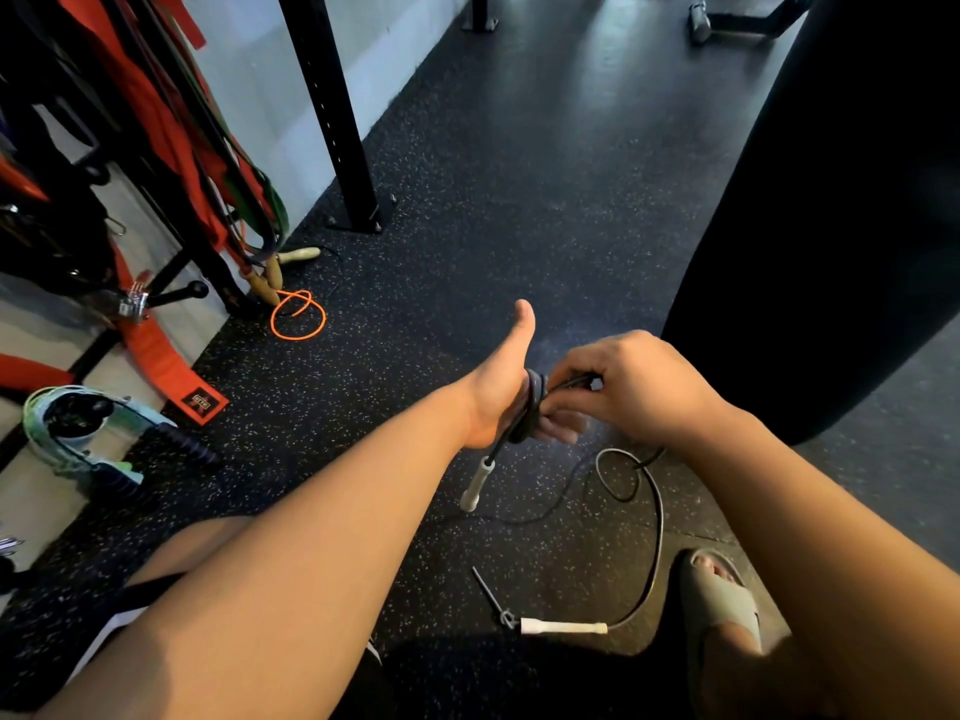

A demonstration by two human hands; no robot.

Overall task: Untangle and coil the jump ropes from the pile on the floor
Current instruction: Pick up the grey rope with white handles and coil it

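Note:
A dark grey jump rope (pixel 532 405) is wound in several turns around my left hand (pixel 501 387), whose thumb points up and whose fingers stick out straight past the coil. One white handle (pixel 477 483) dangles below that hand. My right hand (pixel 631 384) pinches the rope just right of the coil. The loose rest of the rope (pixel 655 506) curls over the floor to a second white handle (pixel 563 627) lying near my sandalled foot (pixel 719 600).
An orange rope (pixel 298 314) with wooden handles (pixel 270 280) lies by the rack of hanging bands at the left. A black upright post (pixel 337 122) stands behind. A black punching bag (pixel 841 200) hangs at the right. A thin metal pin (pixel 488 589) lies on the speckled floor.

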